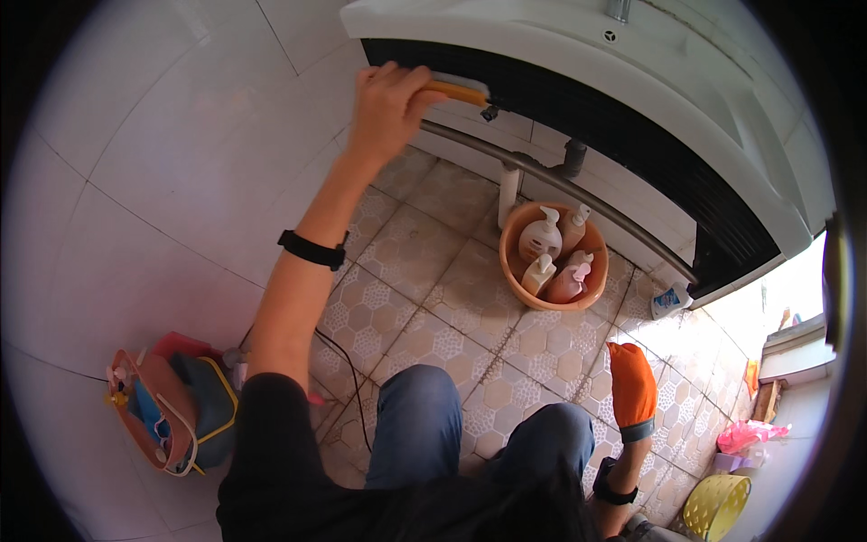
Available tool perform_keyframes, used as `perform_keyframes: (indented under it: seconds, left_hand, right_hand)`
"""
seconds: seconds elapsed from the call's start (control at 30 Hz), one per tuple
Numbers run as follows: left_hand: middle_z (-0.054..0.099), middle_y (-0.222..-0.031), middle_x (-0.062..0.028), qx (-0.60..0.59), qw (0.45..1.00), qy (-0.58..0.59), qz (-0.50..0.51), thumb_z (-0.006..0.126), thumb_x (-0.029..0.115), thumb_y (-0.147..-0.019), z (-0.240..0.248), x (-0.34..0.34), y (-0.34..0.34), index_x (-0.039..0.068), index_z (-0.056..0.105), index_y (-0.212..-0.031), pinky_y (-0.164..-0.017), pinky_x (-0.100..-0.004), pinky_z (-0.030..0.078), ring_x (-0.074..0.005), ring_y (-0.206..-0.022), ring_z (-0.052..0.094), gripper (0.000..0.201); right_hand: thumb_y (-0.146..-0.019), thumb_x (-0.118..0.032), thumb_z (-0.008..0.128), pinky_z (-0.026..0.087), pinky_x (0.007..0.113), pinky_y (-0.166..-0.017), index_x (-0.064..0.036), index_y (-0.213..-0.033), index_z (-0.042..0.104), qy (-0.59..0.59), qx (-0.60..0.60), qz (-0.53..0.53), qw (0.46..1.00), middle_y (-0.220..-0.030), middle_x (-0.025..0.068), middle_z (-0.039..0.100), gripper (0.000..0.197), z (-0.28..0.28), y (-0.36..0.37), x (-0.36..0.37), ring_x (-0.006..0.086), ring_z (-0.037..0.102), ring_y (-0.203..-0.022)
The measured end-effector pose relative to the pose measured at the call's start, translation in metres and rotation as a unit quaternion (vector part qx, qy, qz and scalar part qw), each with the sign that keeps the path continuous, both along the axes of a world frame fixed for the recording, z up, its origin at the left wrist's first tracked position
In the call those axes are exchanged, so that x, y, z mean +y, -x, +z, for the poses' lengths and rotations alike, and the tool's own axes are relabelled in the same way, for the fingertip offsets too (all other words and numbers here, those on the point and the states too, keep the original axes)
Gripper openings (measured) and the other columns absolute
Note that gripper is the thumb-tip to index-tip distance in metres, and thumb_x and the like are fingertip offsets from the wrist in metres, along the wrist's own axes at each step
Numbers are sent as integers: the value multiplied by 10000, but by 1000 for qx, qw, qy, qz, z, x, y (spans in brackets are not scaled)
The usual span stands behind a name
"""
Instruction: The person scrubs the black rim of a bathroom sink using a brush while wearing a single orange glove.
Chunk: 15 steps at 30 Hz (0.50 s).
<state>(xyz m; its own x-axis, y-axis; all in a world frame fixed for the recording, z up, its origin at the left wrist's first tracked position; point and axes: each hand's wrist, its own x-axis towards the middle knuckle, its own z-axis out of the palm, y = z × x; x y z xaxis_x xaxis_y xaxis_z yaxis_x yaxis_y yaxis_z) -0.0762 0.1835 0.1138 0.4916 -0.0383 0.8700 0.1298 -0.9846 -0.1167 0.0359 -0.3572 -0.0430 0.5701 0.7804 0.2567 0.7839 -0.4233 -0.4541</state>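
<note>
My left hand (pixel 390 101) is closed round a brush (pixel 459 91) with a yellow-orange body and a pale strip along its upper side. The brush lies against the black ribbed panel (pixel 578 102) below the white washbasin (pixel 722 90). My right hand (pixel 634 390) is raised beside my right knee, covered by an orange glove with a grey cuff. The glove hides its fingers, so their pose is unclear. Nothing else shows in that hand.
A metal rail (pixel 560 179) runs below the panel near grey pipes. Under it, an orange basin (pixel 553 298) holds several pump bottles. A white-and-blue bottle (pixel 670 301) stands right of it. Pink bags (pixel 149 411) are at left; a yellow basket (pixel 716 506) is at lower right.
</note>
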Motion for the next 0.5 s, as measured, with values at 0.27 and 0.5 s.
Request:
perform_keyframes:
  seconds: [0.27,0.5]
  left_hand:
    - [658,-739,-58,7,999,26,44,777,256,-952,7,5,4,83,707,-938,-845,-417,396,-254,-789,605,186]
    - [662,-750,-65,-1,1000,-17,-16,762,284,-969,-3,-14,-7,89,725,-940,-860,-447,403,-272,-759,603,201]
  right_hand:
    - [-920,25,633,537,428,-960,-77,-1267,727,-8,-16,-4,1000,-1198,160,699,373,0,0,1,385,673,-1082]
    - [-936,6,639,541,424,-950,-77,-1251,735,-14,-28,-5,1000,-1184,162,706,341,3,-2,-3,383,678,-1071]
